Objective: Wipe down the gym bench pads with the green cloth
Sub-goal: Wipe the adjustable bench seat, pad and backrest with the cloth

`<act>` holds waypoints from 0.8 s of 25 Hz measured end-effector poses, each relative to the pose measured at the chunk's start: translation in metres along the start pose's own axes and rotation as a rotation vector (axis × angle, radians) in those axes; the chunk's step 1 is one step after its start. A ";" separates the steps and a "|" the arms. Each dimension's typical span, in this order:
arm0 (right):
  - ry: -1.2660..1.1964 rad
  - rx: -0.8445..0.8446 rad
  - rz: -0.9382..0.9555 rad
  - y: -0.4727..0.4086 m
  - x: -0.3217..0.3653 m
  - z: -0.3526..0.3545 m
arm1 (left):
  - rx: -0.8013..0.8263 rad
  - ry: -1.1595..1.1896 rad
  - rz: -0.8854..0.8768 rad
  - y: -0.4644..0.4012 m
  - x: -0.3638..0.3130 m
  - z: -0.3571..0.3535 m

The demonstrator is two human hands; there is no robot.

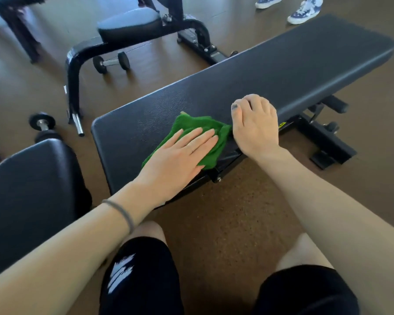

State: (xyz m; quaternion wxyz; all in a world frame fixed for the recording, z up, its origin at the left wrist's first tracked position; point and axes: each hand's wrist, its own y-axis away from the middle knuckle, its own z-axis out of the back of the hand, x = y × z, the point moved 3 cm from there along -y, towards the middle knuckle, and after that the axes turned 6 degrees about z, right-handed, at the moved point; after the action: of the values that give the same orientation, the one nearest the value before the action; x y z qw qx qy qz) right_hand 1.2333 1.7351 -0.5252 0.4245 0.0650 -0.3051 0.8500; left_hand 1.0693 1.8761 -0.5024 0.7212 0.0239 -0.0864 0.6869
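1. Notably, little marking is readable: a small yellow label (pixel 281 125) sits on the frame (pixel 314 133) under the long bench pad (pixel 271 71), too small to read, and a white brush-stroke print (pixel 120 271) marks the left leg of the black shorts (pixel 141 278).
2. The green cloth (pixel 205 133) lies crumpled on the near edge of the long bench pad, at the gap between the seat section (pixel 132 135) and the back section, with one corner hanging over the near edge.
3. The left hand (pixel 180 153) lies flat, palm down, on the green cloth. Its fingers are straight and pressed together, pointing toward the right hand.
4. The left forearm reaches in from the lower left; a grey band (pixel 121 212) circles the wrist.
5. The right hand (pixel 255 128) rests on the near edge of the back section, just beside the cloth. Its fingers curl down onto the pad surface and the thumb points away along the pad; no object is visible in its grip.
6. A second dark pad (pixel 30 185) stands at the left, apart from the long bench pad.
7. Two dumbbells (pixel 112 61) (pixel 42 123) lie on the brown floor (pixel 225 214) beyond the benches.
8. Blue-and-white patterned sneakers (pixel 303 12) show at the top right.
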 end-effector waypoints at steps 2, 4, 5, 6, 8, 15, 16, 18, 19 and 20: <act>0.047 -0.010 0.006 -0.005 0.007 -0.001 | 0.017 -0.041 -0.024 0.023 0.004 0.002; 0.028 0.005 -0.035 -0.018 0.008 -0.006 | 0.046 -0.009 -0.017 0.021 0.007 0.002; -0.009 0.012 -0.086 -0.023 0.009 -0.010 | 0.062 0.002 -0.017 0.011 0.007 0.003; -0.054 0.019 -0.154 -0.027 0.011 -0.012 | 0.081 0.019 -0.015 -0.003 0.006 0.003; -0.160 0.049 -0.264 -0.036 0.011 -0.013 | 0.117 0.090 0.031 -0.035 0.001 0.003; -0.164 -0.020 -0.279 -0.032 0.011 -0.010 | 0.159 0.203 0.050 -0.008 0.018 0.009; -0.132 -0.041 -0.275 -0.030 0.014 -0.011 | 0.180 0.219 0.060 -0.004 0.025 0.009; -0.052 -0.111 -0.244 -0.027 0.017 -0.012 | 0.197 0.235 0.087 -0.023 0.034 0.008; -0.026 -0.136 -0.238 -0.026 0.018 -0.012 | 0.187 0.239 0.096 -0.046 0.038 0.004; -0.018 -0.139 -0.238 -0.026 0.017 -0.013 | 0.177 0.236 0.110 -0.074 0.042 -0.002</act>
State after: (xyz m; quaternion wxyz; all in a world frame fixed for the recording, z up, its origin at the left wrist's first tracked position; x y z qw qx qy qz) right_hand 1.2447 1.7661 -0.5173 0.5232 0.0790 -0.3572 0.7697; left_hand 1.1452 1.9136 -0.4915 0.6829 0.0018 0.0588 0.7281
